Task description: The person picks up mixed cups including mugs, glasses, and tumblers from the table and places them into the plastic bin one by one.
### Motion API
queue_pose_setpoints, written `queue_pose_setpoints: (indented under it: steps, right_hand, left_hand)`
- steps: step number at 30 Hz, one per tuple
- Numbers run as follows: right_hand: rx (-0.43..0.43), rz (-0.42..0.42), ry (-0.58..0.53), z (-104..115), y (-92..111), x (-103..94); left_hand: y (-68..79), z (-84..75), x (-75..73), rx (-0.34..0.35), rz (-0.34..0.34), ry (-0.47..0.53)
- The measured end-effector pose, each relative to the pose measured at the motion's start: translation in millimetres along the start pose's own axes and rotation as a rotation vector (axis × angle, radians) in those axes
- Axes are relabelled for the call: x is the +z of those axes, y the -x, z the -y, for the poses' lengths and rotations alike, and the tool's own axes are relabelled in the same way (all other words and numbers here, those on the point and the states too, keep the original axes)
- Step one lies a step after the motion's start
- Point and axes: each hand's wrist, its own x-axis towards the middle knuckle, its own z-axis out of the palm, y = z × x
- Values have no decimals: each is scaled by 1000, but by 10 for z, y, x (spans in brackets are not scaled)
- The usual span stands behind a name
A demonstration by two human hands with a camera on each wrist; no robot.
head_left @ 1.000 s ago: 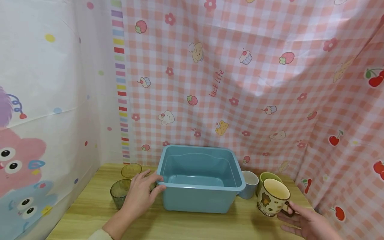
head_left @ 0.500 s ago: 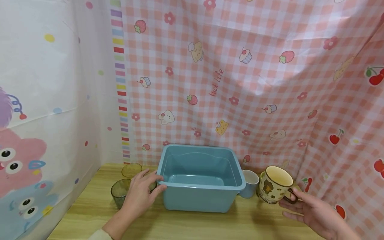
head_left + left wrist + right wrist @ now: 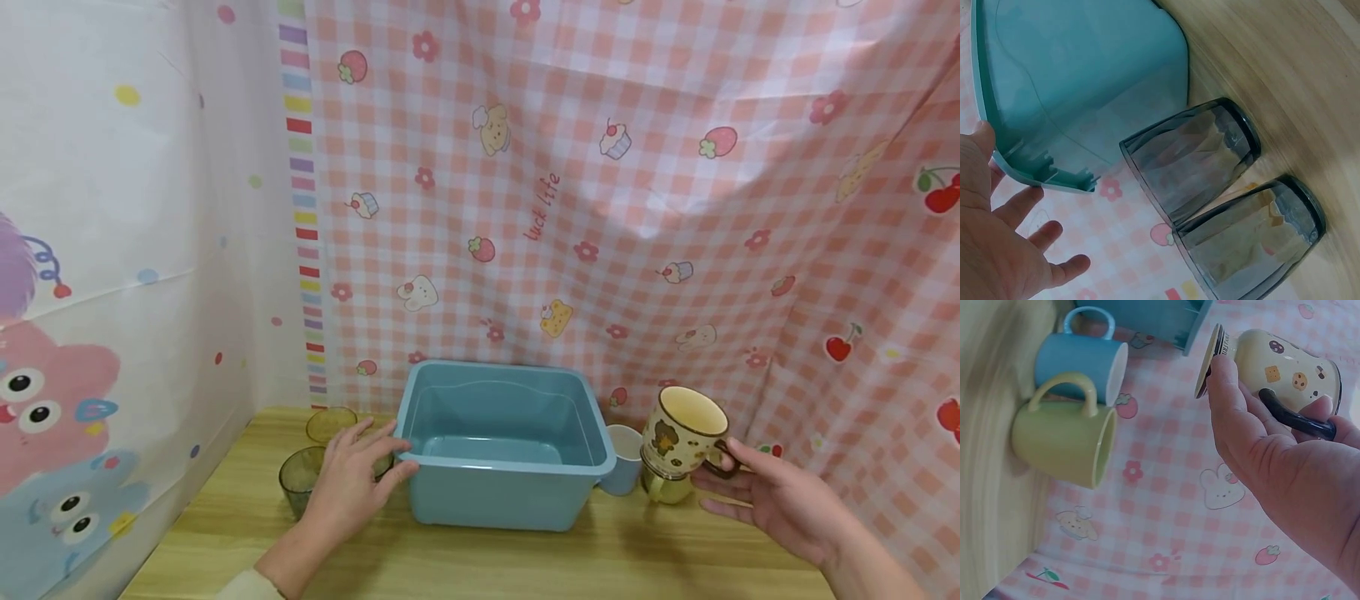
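My right hand (image 3: 787,504) grips a cream mug (image 3: 681,446) by its dark brown handle. Printed on the mug are a brown bear and small cookies. It is raised, and in the head view it overlaps a green mug (image 3: 666,490). The right wrist view shows curled fingers under and around the dark handle (image 3: 1291,415). At the blue plastic tub (image 3: 495,504), my left hand (image 3: 352,475) touches the front left corner with its fingers spread. In the left wrist view its fingertips (image 3: 1034,195) lie at the tub's rim (image 3: 1054,187).
Beside the tub's right side stands a light blue mug (image 3: 619,477), with the green mug (image 3: 1063,440) next to it. Left of the tub are a smoky glass tumbler (image 3: 296,475) and an amber one (image 3: 321,423), partly behind my left hand. A pink checked cloth (image 3: 510,250) hangs behind.
My right hand has raised the cream mug, bringing it up and back in front of the green mug, which now shows beneath it. My left hand has stayed at the tub's corner.
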Motion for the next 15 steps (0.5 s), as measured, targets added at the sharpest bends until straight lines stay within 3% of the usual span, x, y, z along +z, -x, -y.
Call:
queue_pose_setpoints:
  steps: [15]
  right_hand:
    - [-7, 52, 86, 228, -245, 181]
  left_hand:
    - [-17, -22, -37, -14, 32, -6]
